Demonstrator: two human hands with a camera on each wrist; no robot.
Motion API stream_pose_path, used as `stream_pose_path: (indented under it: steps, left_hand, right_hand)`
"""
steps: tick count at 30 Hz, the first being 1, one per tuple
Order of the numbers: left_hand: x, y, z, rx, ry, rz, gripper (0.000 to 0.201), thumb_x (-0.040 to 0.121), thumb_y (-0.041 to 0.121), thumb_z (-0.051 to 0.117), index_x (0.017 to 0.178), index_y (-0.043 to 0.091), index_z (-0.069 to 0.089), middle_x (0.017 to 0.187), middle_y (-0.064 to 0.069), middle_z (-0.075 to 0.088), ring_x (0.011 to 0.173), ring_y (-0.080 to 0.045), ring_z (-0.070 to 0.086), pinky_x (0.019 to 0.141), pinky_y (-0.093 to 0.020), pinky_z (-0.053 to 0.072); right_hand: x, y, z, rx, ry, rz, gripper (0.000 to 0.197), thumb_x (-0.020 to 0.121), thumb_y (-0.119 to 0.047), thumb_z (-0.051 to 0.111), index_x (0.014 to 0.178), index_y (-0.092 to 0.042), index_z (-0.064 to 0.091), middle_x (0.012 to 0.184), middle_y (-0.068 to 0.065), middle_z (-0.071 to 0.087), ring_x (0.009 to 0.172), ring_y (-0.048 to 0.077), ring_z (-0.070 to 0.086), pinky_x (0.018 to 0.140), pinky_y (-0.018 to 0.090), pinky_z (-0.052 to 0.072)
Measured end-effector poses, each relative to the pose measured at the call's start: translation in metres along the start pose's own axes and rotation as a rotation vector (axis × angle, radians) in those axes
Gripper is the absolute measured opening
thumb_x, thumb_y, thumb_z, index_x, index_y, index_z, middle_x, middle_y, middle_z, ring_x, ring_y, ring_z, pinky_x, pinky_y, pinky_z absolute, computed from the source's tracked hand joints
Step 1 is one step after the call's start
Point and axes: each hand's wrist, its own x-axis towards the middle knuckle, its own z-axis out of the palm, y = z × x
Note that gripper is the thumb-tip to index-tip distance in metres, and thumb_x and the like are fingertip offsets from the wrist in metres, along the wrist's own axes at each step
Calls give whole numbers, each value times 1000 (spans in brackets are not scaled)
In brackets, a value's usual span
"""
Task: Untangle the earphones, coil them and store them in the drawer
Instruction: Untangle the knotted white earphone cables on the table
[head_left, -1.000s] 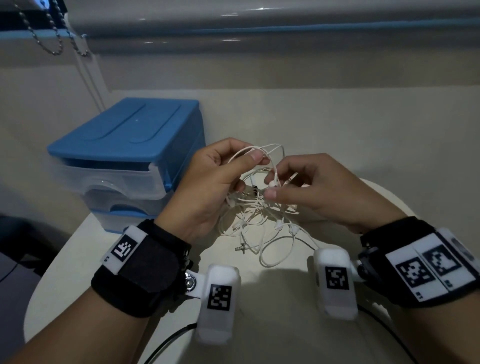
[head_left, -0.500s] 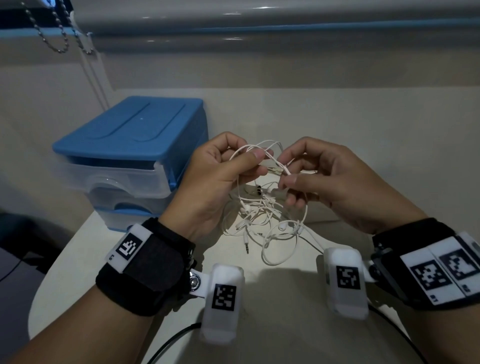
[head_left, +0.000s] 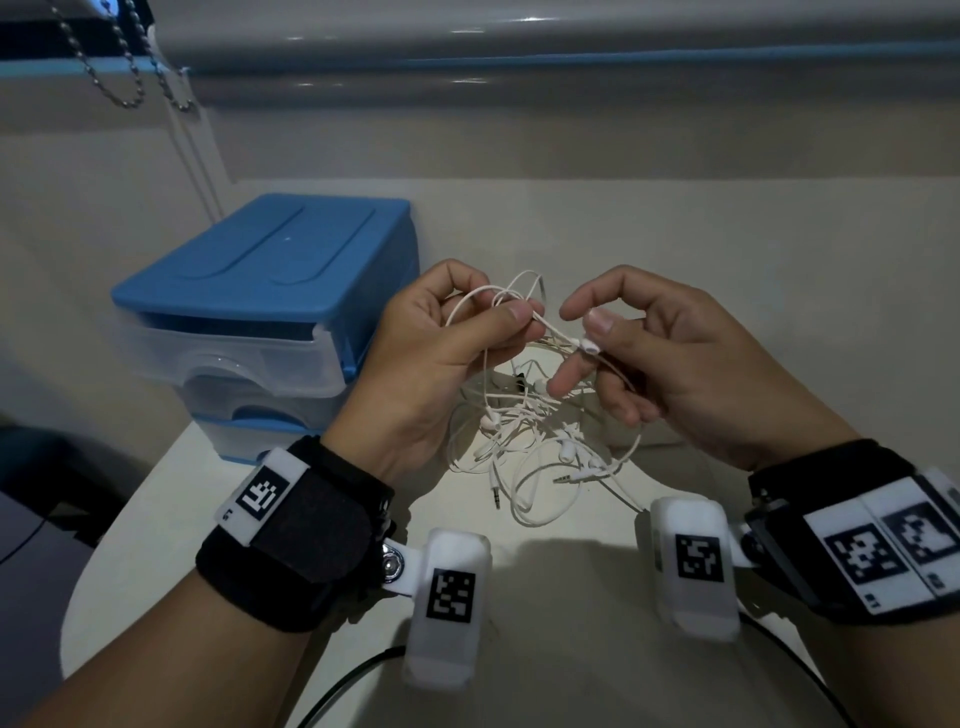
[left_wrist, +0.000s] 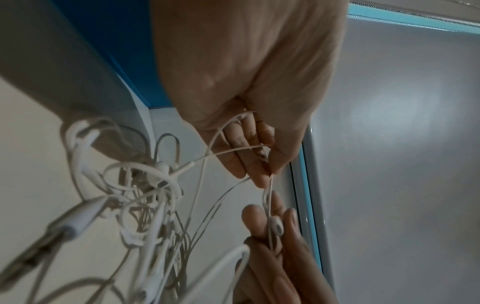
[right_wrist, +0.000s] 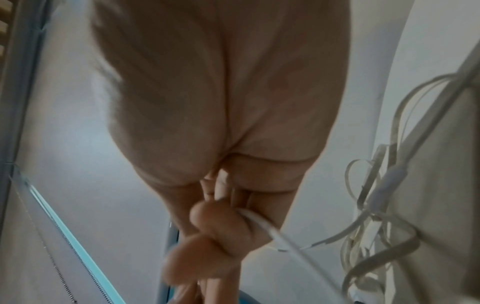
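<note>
A tangle of white earphones (head_left: 524, 431) hangs above the cream table (head_left: 571, 649), partly resting on it. My left hand (head_left: 441, 353) pinches several cord loops between thumb and fingers at the top of the tangle. Just to the right, my right hand (head_left: 660, 353) pinches a white earbud (head_left: 589, 345) and its cord between thumb and middle finger. In the left wrist view that earbud (left_wrist: 277, 225) lies against my right hand's fingers (left_wrist: 257, 218), and a blurred jack plug (left_wrist: 75, 220) dangles in front. The right wrist view shows a cord (right_wrist: 259, 222) running from the curled fingers.
A blue drawer unit (head_left: 260, 312) with translucent drawers, both closed, stands at the table's left, close to my left hand. A bead chain (head_left: 124, 67) hangs at the upper left by the window frame. Black cables (head_left: 363, 680) run along the table's near edge.
Both hands have lifted the tangle a little. My right hand has shifted its pinch along the cord to the earbud and drawn it slightly right, away from the left hand.
</note>
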Motion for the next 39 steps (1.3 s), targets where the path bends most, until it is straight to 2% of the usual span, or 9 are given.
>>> stream_pose_path:
  steps: [5, 12, 16, 20, 23, 28, 31, 36, 39]
  left_hand:
    - [0, 1, 0, -15, -14, 6, 20, 84, -3, 72, 88, 9, 57, 89, -14, 76, 76, -17, 75, 73, -25, 60]
    - [0, 1, 1, -12, -20, 25, 21, 83, -1, 73, 89, 11, 57, 87, -11, 74, 79, -18, 73, 70, -23, 58]
    - [0, 0, 0, 4, -20, 27, 22, 86, -1, 72, 91, 12, 56, 89, -12, 76, 82, -22, 75, 70, -24, 58]
    - [0, 1, 0, -10, -23, 12, 23, 88, -4, 70, 94, 12, 54, 87, -10, 77, 80, -22, 76, 69, -26, 59]
    - [0, 2, 0, -24, -22, 11, 29, 88, -5, 70, 101, 13, 51, 85, -8, 77, 78, -21, 77, 67, -26, 60]
    - [0, 1, 1, -42, -38, 7, 36, 86, -5, 71, 109, 11, 48, 95, -18, 75, 78, -25, 77, 70, -31, 63]
    - [0, 0, 1, -3, -62, 11, 36, 83, -4, 73, 108, 12, 52, 98, -19, 75, 83, -28, 75, 72, -33, 63]
    - [1, -3, -1, 44, -80, 13, 29, 80, -1, 76, 104, 6, 62, 99, -19, 75, 89, -28, 75, 76, -34, 63]
    - [1, -5, -1, 83, -71, 12, 36, 70, 7, 81, 103, 3, 68, 100, -18, 77, 91, -28, 75, 86, -37, 63]
  right_hand:
    - [1, 6, 0, -97, 75, 60, 20, 106, -23, 50, 100, -6, 58, 44, 10, 49, 32, 11, 25, 38, 14, 23]
    - [-1, 4, -1, -54, 24, 47, 49, 97, -45, 60, 78, -3, 75, 52, -4, 24, 48, 12, 17, 45, 22, 18]
    - [-3, 0, -2, -84, -27, -43, 26, 85, -22, 78, 99, -3, 65, 54, -4, 39, 44, 7, 27, 45, 16, 24]
    - [-1, 2, -6, -132, 19, -166, 36, 82, 2, 79, 104, -11, 53, 70, 6, 38, 58, 9, 36, 58, 16, 37]
    - [-1, 4, -5, -291, 13, -196, 14, 80, -16, 82, 87, -12, 70, 79, 6, 50, 65, 12, 41, 65, 23, 37]
    - [0, 8, 2, -326, 28, -132, 26, 73, -39, 88, 87, -20, 80, 87, -9, 56, 59, 16, 39, 60, 21, 36]
    - [2, 12, 3, -311, 32, -109, 23, 72, -37, 83, 84, -17, 79, 87, -10, 56, 57, 7, 39, 60, 17, 36]
    - [2, 11, 2, -299, 33, -90, 8, 81, -20, 82, 79, -15, 76, 97, 5, 59, 77, 35, 55, 76, 37, 45]
    - [4, 7, 2, -256, 99, -130, 5, 75, -24, 75, 73, -19, 73, 102, 16, 59, 88, 32, 59, 78, 38, 48]
